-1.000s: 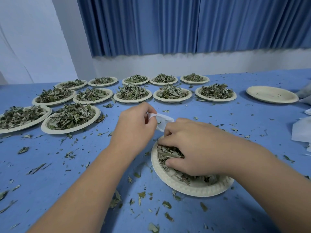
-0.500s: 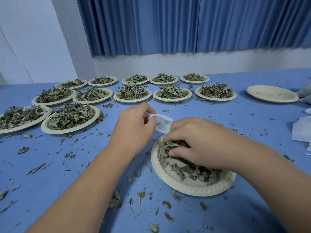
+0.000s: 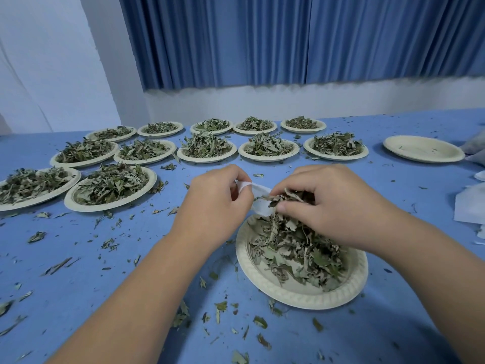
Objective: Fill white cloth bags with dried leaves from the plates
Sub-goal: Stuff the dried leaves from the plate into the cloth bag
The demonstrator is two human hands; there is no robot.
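My left hand (image 3: 214, 206) pinches the rim of a small white cloth bag (image 3: 259, 203) just above the near plate's far edge. My right hand (image 3: 328, 206) grips a clump of dried leaves (image 3: 291, 197) right at the bag's mouth. Below them a cream paper plate (image 3: 291, 294) holds a loose heap of dried leaves (image 3: 301, 248). Most of the bag is hidden behind my fingers and the leaves.
Several cream plates heaped with dried leaves (image 3: 110, 183) stand in rows at the left and back of the blue table (image 3: 78, 258). An empty plate (image 3: 422, 148) sits at the back right. White cloth pieces (image 3: 469, 206) lie at the right edge. Leaf crumbs litter the tabletop.
My right hand has lifted from the plate with a clump of leaves and brought it up to the bag's mouth. My left hand has kept holding the bag in place.
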